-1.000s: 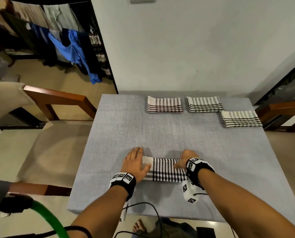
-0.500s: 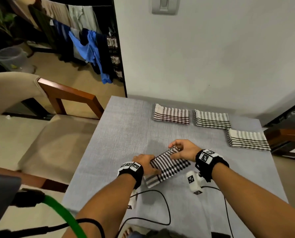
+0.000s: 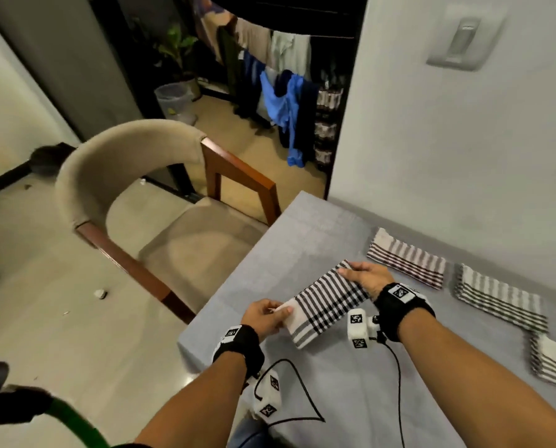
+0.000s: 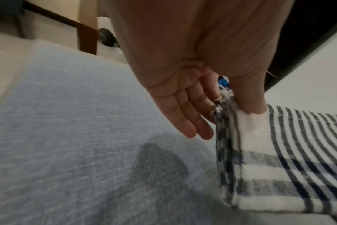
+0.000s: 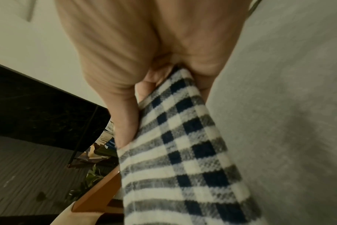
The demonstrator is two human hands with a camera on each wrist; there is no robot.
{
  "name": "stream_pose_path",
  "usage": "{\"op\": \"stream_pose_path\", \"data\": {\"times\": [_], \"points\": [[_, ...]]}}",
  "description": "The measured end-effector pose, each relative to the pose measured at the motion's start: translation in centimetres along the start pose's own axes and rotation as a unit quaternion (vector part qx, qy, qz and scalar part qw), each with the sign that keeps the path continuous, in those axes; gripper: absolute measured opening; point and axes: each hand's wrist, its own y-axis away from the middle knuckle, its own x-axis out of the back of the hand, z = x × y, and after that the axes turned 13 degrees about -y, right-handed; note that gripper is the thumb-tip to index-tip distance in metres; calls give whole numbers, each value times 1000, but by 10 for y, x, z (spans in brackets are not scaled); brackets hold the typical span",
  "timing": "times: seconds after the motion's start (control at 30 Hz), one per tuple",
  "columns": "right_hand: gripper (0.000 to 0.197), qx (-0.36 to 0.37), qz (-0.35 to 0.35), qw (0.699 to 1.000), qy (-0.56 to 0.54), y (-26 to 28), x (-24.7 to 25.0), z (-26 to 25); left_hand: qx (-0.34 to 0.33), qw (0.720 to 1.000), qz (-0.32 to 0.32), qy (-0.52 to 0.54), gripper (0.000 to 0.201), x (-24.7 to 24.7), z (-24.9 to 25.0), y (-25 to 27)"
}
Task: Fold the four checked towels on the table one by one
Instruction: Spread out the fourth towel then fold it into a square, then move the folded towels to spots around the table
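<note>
Head view: fourth checked towel (image 3: 330, 304), folded into a long strip, held up between both hands just over the grey table (image 3: 302, 240), near its left edge.
Left hand: left hand (image 3: 265, 316) pinches the strip's near end; left wrist view shows the thumb on top of the white hem, the other fingers (image 4: 185, 121) nearly straight beside and under it.
Right hand: right hand (image 3: 368, 278) grips the far end, thumb on one face of the cloth and fingers (image 5: 154, 79) curled on the other.
Step in hand: likely the last fold, bringing one end over to the other.
Do it well: keep the strip taut, line up the hems and side edges before laying it down, then press the crease flat; layers at the left pinch look thick, may slip apart.
Progress: three folded towels already lie along the far and right side: first folded towel (image 3: 406, 258), second folded towel (image 3: 499, 297), third folded towel (image 3: 554, 360).
Placement: free cloth left of the first folded towel looks like the spot.
In the way: black cable (image 3: 396, 376) and white wrist camera (image 3: 358, 326) hang near the strip, could snag.
Around: beige chair (image 3: 124, 176) left of table; wall switch (image 3: 464, 37) above; hanging clothes (image 3: 279, 101) far off.
</note>
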Motion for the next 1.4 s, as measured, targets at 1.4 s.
{"op": "stream_pose_path", "data": {"times": [1.4], "points": [[25, 65, 6, 976, 209, -173, -203, 0, 69, 936, 249, -238, 41, 101, -14, -94]]}}
